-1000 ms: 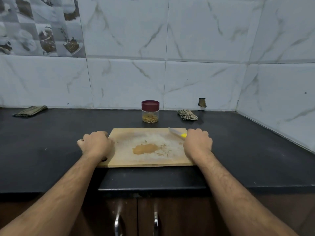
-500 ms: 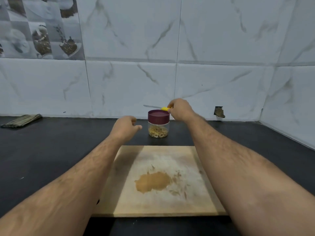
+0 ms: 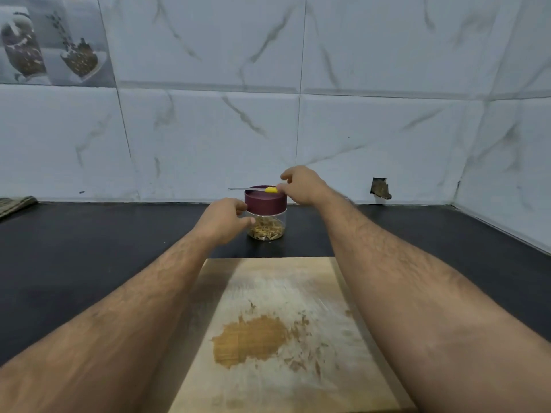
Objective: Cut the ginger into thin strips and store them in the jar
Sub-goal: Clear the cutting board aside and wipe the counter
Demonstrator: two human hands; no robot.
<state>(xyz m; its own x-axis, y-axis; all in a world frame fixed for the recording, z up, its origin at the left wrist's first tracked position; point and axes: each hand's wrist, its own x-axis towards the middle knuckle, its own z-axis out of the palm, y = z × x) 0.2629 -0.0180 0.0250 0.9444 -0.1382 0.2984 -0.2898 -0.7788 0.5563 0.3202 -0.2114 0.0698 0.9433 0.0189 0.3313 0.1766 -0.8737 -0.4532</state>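
One clear jar [image 3: 267,223] stands upright on the dark bench [image 3: 89,242], just beyond the far edge of the single wooden cutting board [image 3: 286,338], and it wears one maroon lid [image 3: 265,201]. Inside it, at the bottom, lies a loose heap of thin ginger strips [image 3: 266,231], too many and too tangled to count. Two bare hands reach to it. The left hand [image 3: 225,220] grips the jar from the left, fingers curled against the lid's side and the glass below it. The right hand [image 3: 304,184] pinches one knife [image 3: 253,189] by its yellow handle, just above the lid's right edge; the slim blade lies level over the top of the lid and points left. The board carries one brown ginger stain [image 3: 249,341] and a scatter of small scraps [image 3: 301,353] to its right. One folded greenish cloth [image 3: 15,204] sits at the bench's far left edge by the wall. One jagged hole [image 3: 380,189] breaks the marble-patterned wall tile [image 3: 208,138] to the right of the jar.
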